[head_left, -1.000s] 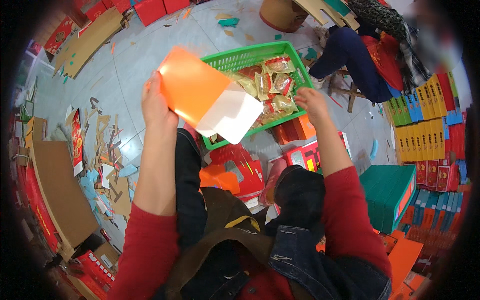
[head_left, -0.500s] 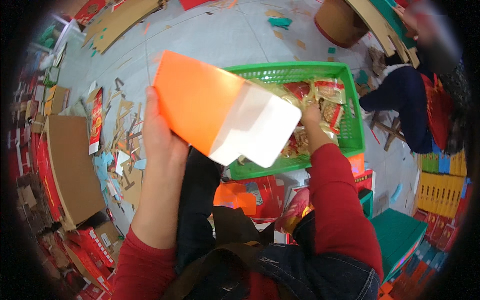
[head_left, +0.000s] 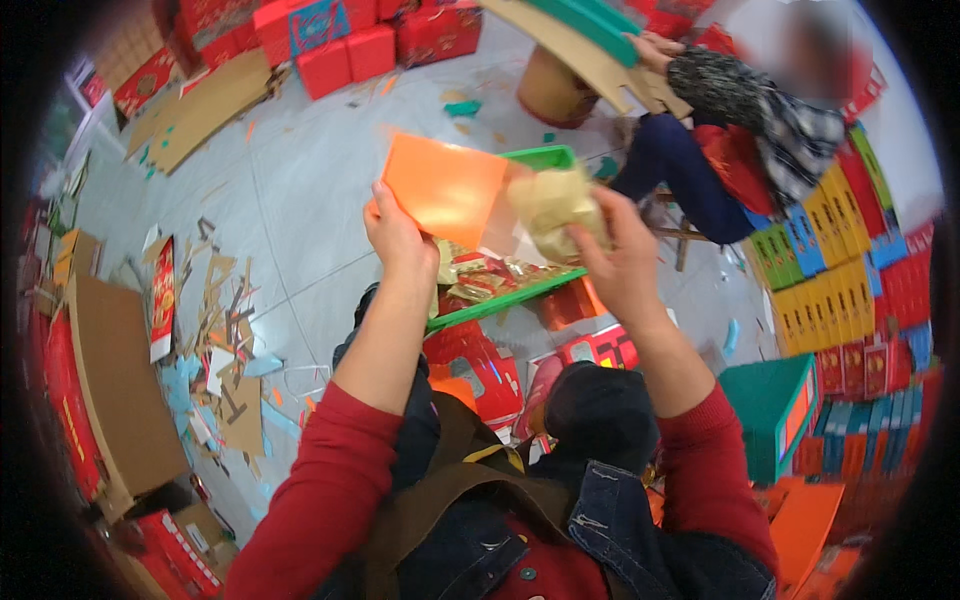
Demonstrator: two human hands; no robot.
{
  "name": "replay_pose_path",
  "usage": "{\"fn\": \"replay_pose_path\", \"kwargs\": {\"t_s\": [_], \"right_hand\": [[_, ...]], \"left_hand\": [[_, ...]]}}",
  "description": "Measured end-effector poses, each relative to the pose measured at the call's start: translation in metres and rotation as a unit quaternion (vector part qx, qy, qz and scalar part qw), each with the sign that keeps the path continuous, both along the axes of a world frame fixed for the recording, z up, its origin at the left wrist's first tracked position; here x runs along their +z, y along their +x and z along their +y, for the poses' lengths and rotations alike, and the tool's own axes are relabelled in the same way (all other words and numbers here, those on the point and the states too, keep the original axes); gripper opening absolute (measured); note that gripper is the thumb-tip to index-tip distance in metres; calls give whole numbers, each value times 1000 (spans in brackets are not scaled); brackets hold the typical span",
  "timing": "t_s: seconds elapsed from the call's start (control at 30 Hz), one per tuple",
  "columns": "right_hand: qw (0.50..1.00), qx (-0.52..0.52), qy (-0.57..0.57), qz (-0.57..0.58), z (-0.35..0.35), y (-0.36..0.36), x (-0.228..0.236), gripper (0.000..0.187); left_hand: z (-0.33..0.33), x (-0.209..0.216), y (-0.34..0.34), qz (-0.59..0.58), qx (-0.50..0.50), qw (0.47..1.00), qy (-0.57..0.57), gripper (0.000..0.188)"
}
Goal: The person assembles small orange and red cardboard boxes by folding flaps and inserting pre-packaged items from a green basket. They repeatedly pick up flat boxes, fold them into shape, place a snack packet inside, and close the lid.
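Note:
My left hand (head_left: 402, 232) is closed round the near left side of an orange box (head_left: 443, 188), a folded carton with pale flaps at its right end. In my right hand (head_left: 625, 250) is a gold packet (head_left: 556, 212), slightly blurred, held against or right beside those flaps. I cannot tell whether the packet has entered the box. Beneath both hands stands a green plastic basket (head_left: 520, 297), with several red-and-gold packets (head_left: 490, 275) lying in it. The box and the packet hide much of the basket.
A co-worker's hands (head_left: 655, 50) hold a green-topped board at the far right. Stacked coloured boxes (head_left: 835, 300) line the right side, near a green box (head_left: 765, 410). Cardboard scraps (head_left: 235, 350) litter the left floor beside a big brown carton (head_left: 130, 370).
My right hand has come up out of the basket with a gold packet and moved to the box's flapped end. The view has shifted, showing more of the co-worker.

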State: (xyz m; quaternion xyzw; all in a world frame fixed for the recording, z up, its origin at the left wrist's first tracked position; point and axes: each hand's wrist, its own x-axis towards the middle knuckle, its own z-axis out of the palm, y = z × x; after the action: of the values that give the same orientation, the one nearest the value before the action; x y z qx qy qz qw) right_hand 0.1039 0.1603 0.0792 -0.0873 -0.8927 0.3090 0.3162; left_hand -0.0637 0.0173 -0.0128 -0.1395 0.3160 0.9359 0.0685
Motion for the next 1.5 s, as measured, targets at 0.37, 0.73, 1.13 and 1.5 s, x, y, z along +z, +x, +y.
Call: {"fn": "replay_pose_path", "kwargs": {"t_s": [0.37, 0.73, 1.13, 1.5], "right_hand": [[972, 1, -151, -179, -49, 94, 56, 30], [832, 8, -481, 275, -131, 158, -13, 59], [865, 148, -477, 44, -175, 251, -79, 76], [891, 162, -424, -29, -142, 250, -80, 62]], "left_hand": [[-35, 5, 171, -30, -161, 984, 73, 33], [-88, 27, 268, 140, -362, 916, 100, 45], [-191, -11, 280, 354, -467, 807, -71, 61], [-174, -9, 259, 334, -538, 769, -85, 52]]}}
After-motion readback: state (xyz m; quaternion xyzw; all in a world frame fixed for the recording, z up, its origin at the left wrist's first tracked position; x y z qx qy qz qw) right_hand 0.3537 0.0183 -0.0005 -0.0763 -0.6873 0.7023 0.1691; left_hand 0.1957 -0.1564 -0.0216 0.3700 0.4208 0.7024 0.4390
